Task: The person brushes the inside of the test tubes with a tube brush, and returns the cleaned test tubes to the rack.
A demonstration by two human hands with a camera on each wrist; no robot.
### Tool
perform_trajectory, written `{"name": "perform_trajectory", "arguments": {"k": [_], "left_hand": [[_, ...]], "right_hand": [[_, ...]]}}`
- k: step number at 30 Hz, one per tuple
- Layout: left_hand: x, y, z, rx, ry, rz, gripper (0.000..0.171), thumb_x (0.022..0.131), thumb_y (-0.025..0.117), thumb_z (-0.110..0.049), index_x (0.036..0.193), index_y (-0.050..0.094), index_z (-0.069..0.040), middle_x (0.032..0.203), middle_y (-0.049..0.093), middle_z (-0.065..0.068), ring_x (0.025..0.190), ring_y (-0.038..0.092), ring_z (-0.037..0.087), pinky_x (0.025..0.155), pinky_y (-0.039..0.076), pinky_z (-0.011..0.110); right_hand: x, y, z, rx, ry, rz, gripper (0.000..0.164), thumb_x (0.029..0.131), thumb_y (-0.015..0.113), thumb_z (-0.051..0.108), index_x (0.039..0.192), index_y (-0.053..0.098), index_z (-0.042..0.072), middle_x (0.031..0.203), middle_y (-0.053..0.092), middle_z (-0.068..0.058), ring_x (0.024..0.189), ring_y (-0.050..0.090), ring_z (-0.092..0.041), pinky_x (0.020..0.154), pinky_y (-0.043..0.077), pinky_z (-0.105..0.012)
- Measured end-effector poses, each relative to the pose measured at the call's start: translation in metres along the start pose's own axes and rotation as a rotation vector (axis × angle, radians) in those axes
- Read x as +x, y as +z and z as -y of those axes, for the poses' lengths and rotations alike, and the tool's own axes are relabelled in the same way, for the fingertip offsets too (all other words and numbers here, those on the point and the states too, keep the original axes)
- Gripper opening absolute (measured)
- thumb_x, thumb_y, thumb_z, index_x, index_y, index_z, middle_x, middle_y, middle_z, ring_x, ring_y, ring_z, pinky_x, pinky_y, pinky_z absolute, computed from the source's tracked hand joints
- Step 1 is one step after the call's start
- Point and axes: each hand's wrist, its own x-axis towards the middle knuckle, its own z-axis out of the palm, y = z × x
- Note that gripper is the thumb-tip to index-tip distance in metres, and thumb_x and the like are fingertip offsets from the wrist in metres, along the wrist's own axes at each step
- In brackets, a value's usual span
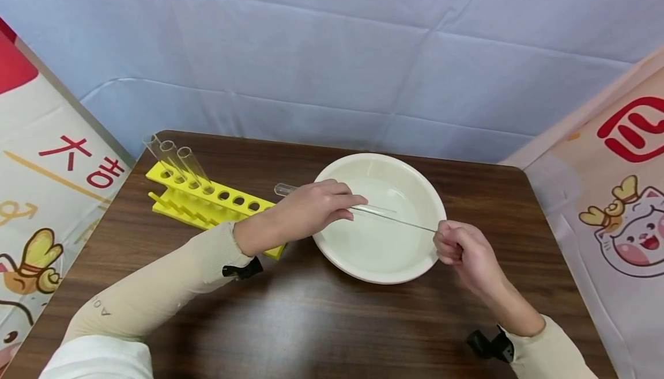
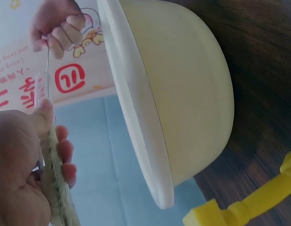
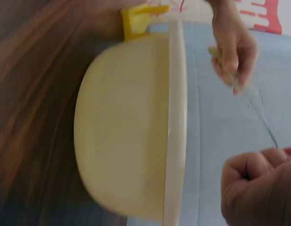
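Observation:
My left hand [image 1: 316, 209] grips a clear glass test tube [image 1: 284, 189] above the left side of a white basin [image 1: 325, 252]. The tube's rounded end sticks out to the left of the hand. Inside the tube, the pale bristles of a test tube brush [image 2: 59, 193] show in the left wrist view. The brush's thin twisted wire handle [image 1: 404, 222] runs out of the tube mouth across the basin. At the basin's right rim, my right hand [image 1: 467, 252] pinches the far end of that wire with curled fingers. The palm side of the right hand is hidden.
To the left stands a yellow test tube rack [image 1: 233, 197], holding three clear test tubes [image 1: 192, 166] at its far-left end. My left forearm crosses its near right end. Everything stands on a dark wooden table [image 1: 321, 327], with a pale blue cloth [image 1: 321, 50] hanging behind it.

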Motion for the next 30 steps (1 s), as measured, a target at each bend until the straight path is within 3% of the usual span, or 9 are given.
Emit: {"name": "perform_trajectory", "arguments": {"k": [5, 11, 18, 24, 27, 30], "left_hand": [[-0.002, -0.003, 0.002, -0.025, -0.018, 0.026, 0.032, 0.097, 0.071, -0.021, 0.127, 0.071, -0.011, 0.105, 0.070, 0.000, 0.098, 0.064, 0.015, 0.084, 0.055, 0.023], [-0.003, -0.006, 0.003, -0.041, -0.025, 0.023, 0.031, 0.096, 0.073, -0.020, 0.126, 0.071, -0.011, 0.105, 0.070, 0.000, 0.097, 0.065, 0.015, 0.084, 0.055, 0.024], [-0.007, -0.008, 0.006, -0.043, -0.030, 0.024, 0.031, 0.096, 0.073, -0.019, 0.126, 0.071, -0.011, 0.103, 0.069, 0.000, 0.095, 0.065, 0.015, 0.083, 0.055, 0.024], [-0.011, -0.010, 0.010, -0.042, -0.058, 0.047, 0.032, 0.096, 0.072, -0.020, 0.127, 0.071, -0.011, 0.105, 0.070, 0.001, 0.099, 0.066, 0.016, 0.085, 0.055, 0.025], [-0.012, -0.011, 0.011, -0.044, -0.062, 0.060, 0.032, 0.096, 0.072, -0.021, 0.127, 0.071, -0.010, 0.106, 0.070, 0.001, 0.099, 0.066, 0.016, 0.085, 0.056, 0.026], [-0.012, -0.011, 0.012, -0.046, -0.055, 0.062, 0.032, 0.096, 0.072, -0.020, 0.127, 0.071, -0.010, 0.107, 0.070, 0.002, 0.099, 0.066, 0.016, 0.085, 0.056, 0.026]], "right_hand": [[-0.004, -0.012, 0.001, -0.114, -0.087, 0.044, 0.035, 0.098, 0.023, -0.014, 0.069, 0.027, 0.005, 0.063, 0.019, -0.006, 0.052, 0.016, -0.021, 0.045, 0.012, -0.035], [-0.009, -0.022, 0.003, -0.238, -0.196, 0.022, 0.035, 0.096, 0.029, -0.020, 0.072, 0.043, 0.001, 0.065, 0.031, -0.007, 0.052, 0.025, -0.022, 0.044, 0.020, -0.033], [-0.015, -0.037, 0.003, -0.341, -0.220, 0.006, 0.036, 0.093, 0.033, -0.024, 0.078, 0.054, 0.001, 0.068, 0.040, -0.006, 0.055, 0.032, -0.020, 0.043, 0.024, -0.032], [-0.023, -0.048, 0.003, -0.689, -0.282, -0.022, 0.038, 0.090, 0.047, -0.025, 0.083, 0.062, 0.009, 0.075, 0.057, -0.001, 0.061, 0.047, -0.010, 0.052, 0.041, -0.025], [-0.025, -0.056, 0.002, -0.832, -0.367, -0.027, 0.039, 0.085, 0.056, -0.025, 0.085, 0.065, 0.013, 0.077, 0.060, 0.004, 0.059, 0.046, -0.002, 0.049, 0.039, -0.021], [-0.024, -0.062, 0.002, -0.903, -0.457, -0.015, 0.037, 0.083, 0.062, -0.022, 0.088, 0.068, 0.014, 0.080, 0.060, 0.008, 0.059, 0.043, 0.001, 0.047, 0.036, -0.018]]}}
